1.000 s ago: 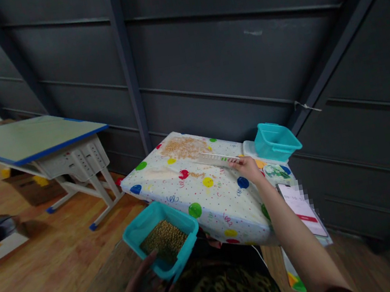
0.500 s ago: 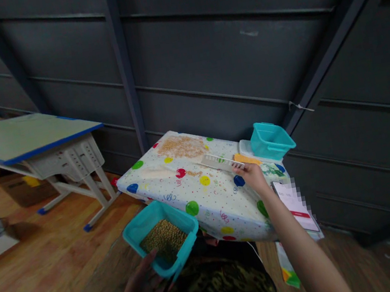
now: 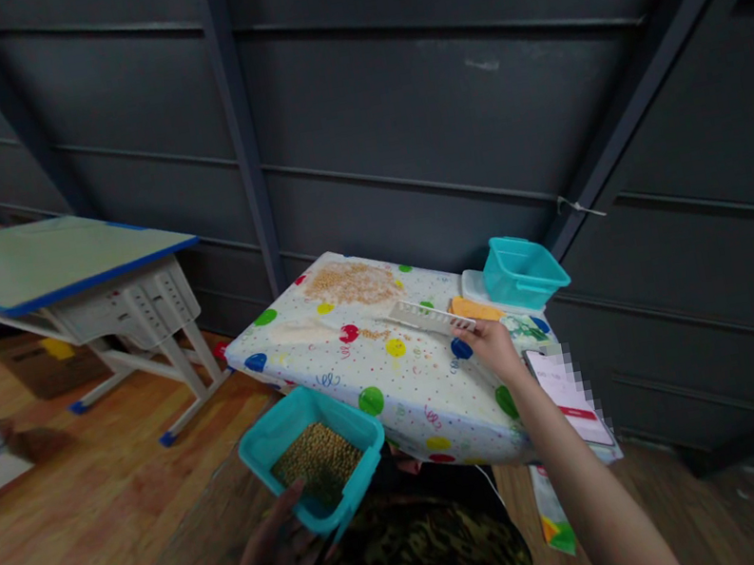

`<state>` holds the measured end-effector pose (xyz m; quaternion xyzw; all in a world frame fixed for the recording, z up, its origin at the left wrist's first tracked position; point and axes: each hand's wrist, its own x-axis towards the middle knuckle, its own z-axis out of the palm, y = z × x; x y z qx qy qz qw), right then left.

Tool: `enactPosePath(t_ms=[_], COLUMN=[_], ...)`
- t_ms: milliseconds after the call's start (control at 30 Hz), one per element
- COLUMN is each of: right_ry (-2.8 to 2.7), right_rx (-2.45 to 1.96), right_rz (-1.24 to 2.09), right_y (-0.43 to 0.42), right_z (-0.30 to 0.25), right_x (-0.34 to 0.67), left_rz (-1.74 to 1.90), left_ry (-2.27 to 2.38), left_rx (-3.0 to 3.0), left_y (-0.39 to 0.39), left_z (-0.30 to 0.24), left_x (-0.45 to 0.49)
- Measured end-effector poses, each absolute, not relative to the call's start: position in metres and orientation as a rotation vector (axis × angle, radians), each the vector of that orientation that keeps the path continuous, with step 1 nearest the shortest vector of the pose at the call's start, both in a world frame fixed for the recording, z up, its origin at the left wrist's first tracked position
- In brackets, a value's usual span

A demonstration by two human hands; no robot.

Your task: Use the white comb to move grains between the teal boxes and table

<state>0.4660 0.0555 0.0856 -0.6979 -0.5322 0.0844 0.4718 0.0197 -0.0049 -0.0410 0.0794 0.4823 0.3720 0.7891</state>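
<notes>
My left hand point(image 3: 280, 545) grips the near left side of a teal plastic bin point(image 3: 369, 472), its thumb over the rim. Tan soybeans point(image 3: 323, 453) cover the bin's bottom. The bin is held in front of the table's near edge, slightly below the top. Over the tabletop, my right hand point(image 3: 496, 349) is closed on the end of a long, flat, pale strip with slots along one edge point(image 3: 423, 318). The strip points left toward a few loose soybeans point(image 3: 375, 334). Farther back lies a spread of soybeans mixed with fine pale grains point(image 3: 352, 284).
A balloon-print cloth covers the table point(image 3: 336, 381). At its right stand another teal bin point(image 3: 526, 272), an orange cloth point(image 3: 475, 308) and a phone point(image 3: 569, 395). A dark panelled wall point(image 3: 402, 172) rises behind. Left is a green-topped desk point(image 3: 48, 260).
The slotted strip and my right hand have shifted very slightly toward me. My left hand and the bin of soybeans stay almost where they were.
</notes>
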Motion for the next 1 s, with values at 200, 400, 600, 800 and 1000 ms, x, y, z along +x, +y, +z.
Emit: enactPosePath(t_ms=[200,400,600,800,1000], right_ry=[-1.293,-1.32,-1.327,-1.348,-1.365], right_rx=[-1.72,-1.728,-1.695,-1.685,-1.7], right_rz=[0.171,0.148,0.217,0.287,0.304], right_y=[0.058,0.057,0.056,0.058,0.057], right_z=[0.081,0.081,0.085,0.086,0.088], right_x=[0.465,0.467,0.459,0.458,0.455], left_rz=[0.854,0.851,0.829,0.855,0.852], left_ry=[1.065,1.004,0.996,1.061,1.099], left_rx=[0.234,0.271,0.273,0.255,0.236], left_y=[-0.013,-0.014,-0.011,-0.012,-0.014], left_z=[-0.03,-0.039,-0.04,-0.021,-0.015], left_x=[0.024,0.016,0.014,0.023,0.026])
